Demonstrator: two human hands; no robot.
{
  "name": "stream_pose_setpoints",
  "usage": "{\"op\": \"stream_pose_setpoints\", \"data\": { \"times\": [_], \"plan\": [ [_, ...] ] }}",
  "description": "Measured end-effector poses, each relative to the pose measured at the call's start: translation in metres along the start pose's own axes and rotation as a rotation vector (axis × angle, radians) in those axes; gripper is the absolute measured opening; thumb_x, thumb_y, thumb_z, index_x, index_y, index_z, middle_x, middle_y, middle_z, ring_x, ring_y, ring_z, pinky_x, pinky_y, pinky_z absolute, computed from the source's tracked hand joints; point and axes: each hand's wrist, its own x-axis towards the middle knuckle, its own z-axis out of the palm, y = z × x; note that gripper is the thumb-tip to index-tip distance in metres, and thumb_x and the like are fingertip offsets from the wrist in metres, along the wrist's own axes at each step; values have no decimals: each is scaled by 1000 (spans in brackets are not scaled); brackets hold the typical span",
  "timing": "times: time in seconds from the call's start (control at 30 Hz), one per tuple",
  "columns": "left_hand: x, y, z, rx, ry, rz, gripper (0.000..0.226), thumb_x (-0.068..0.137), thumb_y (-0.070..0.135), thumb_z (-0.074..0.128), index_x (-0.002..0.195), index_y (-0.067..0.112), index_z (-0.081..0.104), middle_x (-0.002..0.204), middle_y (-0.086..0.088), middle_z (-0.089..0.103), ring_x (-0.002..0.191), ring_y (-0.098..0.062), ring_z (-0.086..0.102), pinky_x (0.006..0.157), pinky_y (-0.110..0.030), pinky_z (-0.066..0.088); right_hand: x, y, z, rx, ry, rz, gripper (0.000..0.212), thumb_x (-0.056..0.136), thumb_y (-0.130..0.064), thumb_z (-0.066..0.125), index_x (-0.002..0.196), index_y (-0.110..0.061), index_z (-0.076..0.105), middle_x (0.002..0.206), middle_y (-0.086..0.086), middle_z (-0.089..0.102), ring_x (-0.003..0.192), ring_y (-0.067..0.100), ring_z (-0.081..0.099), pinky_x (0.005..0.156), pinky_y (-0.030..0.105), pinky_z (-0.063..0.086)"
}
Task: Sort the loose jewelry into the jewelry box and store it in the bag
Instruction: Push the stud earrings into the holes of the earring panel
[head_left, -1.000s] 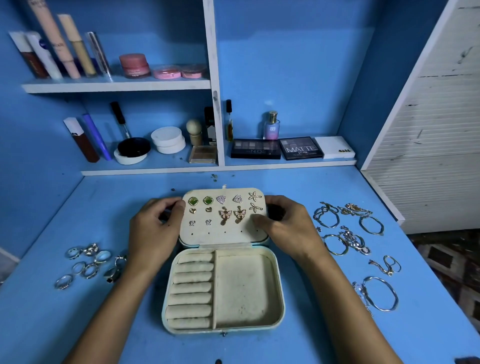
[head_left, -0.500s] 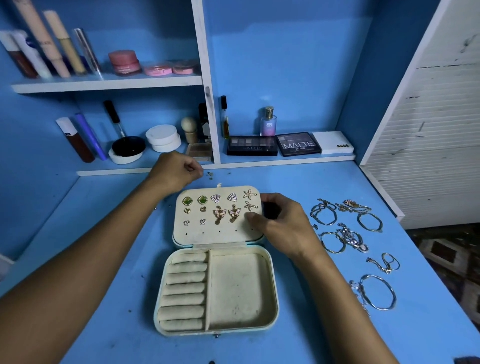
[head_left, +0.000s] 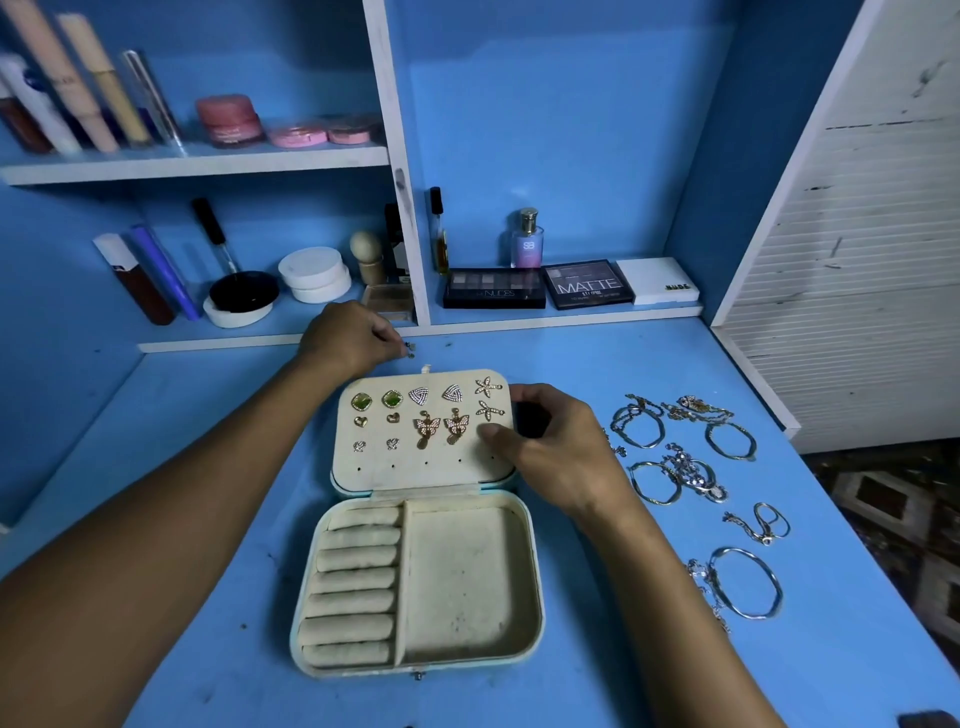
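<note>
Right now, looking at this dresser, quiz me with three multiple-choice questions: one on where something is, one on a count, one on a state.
1. The bracelets lie where, relative to the jewelry box?
A. Its right
B. Its left
C. Inside it

2. How many butterfly earrings are pinned in the lid?
A. Four
B. Two
C. None

3. The box's large tray compartment is:
A. Full of rings
B. Covered
C. Empty

Answers: 1 A, they spread over the blue tabletop right of the box; 2 B, one pair hangs mid-lid; 3 C, only bare lining shows.
</note>
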Motion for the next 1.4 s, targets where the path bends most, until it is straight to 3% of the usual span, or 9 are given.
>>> {"op": "stream_pose_setpoints", "data": {
  "times": [0.2,0.5,0.77,1.17,1.4],
  "plan": [
    [2,3,-1,13,-23,-12,1,79,27,78,80,28,78,89,3,75,88,-15,66,80,-30,53,-1,0,0,-5,-1,-2,31,85,-22,77,113,-25,67,101,-11,75,94,6,70,93,35,57],
    [5,6,-3,45,-53,-5,8,79,24,76,74,30,72,92,5,74,90,-16,64,81,-32,53,0,0,0,2,-4,5,30,84,-22,78,112,-26,67,101,-11,75,91,4,71,92,35,57],
    [5,6,-4,50,-59,-23,4,76,30,78,78,27,78,94,8,75,94,-15,65,87,-36,55,-1,-1,-1,1,-10,7,30,85,-21,77,113,-26,66,100,-11,75,90,3,71,90,33,58],
    [1,13,-5,37,-52,-55,2,80,23,75,80,22,76,96,3,73,94,-18,64,88,-36,54,-2,-3,-1,-5,-9,-2,29,86,-20,77,112,-27,66,99,-13,74,88,1,70,89,29,58],
    [-5,13,-15,-133,2,-144,13,82,21,73,89,11,75,93,-2,71,86,-14,60,76,-23,42,-5,2,-1,-14,29,-73,33,85,-21,78,115,-28,66,105,-15,73,100,0,67,95,33,55]
  ]
}}
